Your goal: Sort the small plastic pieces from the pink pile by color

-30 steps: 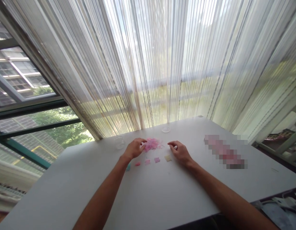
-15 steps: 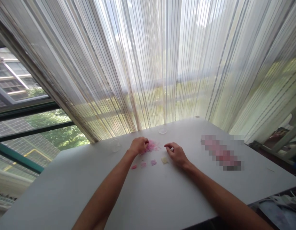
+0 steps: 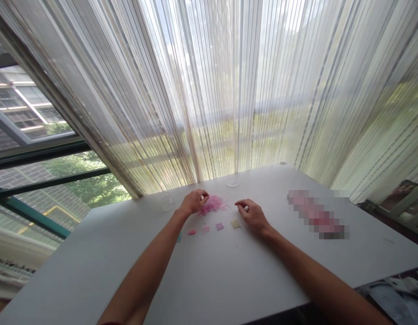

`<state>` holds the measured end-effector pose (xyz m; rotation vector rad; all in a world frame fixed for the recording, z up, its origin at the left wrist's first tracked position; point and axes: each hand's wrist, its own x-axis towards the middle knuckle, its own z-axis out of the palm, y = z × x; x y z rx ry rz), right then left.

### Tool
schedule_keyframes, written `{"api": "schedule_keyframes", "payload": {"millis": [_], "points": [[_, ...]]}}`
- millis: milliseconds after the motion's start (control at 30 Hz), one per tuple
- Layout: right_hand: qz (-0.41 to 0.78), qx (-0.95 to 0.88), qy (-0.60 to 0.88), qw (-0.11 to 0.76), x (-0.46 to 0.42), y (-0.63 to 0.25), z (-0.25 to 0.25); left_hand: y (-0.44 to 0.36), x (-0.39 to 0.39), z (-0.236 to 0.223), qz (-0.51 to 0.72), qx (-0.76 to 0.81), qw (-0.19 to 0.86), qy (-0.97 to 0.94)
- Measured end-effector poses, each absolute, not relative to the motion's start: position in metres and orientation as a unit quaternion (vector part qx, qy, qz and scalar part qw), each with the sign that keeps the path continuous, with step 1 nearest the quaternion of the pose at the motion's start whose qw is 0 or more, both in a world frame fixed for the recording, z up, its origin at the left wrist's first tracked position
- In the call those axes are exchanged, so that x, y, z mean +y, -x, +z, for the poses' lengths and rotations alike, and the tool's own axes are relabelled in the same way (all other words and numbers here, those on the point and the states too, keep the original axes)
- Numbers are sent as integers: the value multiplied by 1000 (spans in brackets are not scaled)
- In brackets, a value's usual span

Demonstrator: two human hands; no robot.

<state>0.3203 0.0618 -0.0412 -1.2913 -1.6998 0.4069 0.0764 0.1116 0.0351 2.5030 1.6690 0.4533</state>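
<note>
Pulled back slightly over the last half second, my left hand (image 3: pixel 194 201) sits at the left edge of a loose pink pile (image 3: pixel 214 206) on the worktop (image 3: pixel 195 280); my right hand (image 3: pixel 253 216) has barely shifted. Head view: my left fingers come close together, though I cannot tell whether they pinch anything; my right fingers curl loosely apart, holding nothing visible. Nearer me runs a row: teal piece (image 3: pixel 179 237), red piece (image 3: pixel 192 232), pink piece (image 3: pixel 206 229), purple piece (image 3: pixel 219 226), beige piece (image 3: pixel 235 223). All look light, I judge: my left forearm (image 3: pixel 156 266) could sweep the teal piece away, my right hand could knock the beige one, and clinging strands could lift together, mixing colours.
</note>
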Motion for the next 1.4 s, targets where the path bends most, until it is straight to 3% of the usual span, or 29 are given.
{"api": "schedule_keyframes", "payload": {"millis": [467, 733, 967, 1400], "points": [[187, -740, 426, 485, 45, -307, -26, -110, 72, 25, 287, 416, 160, -848], [181, -727, 458, 478, 50, -309, -30, -116, 76, 25, 220, 441, 118, -862], [158, -712, 510, 457, 57, -317, -34, -126, 87, 23, 72, 478, -4, -875], [162, -690, 568, 419, 60, -322, -29, -127, 95, 29, 64, 491, 15, -868]]}}
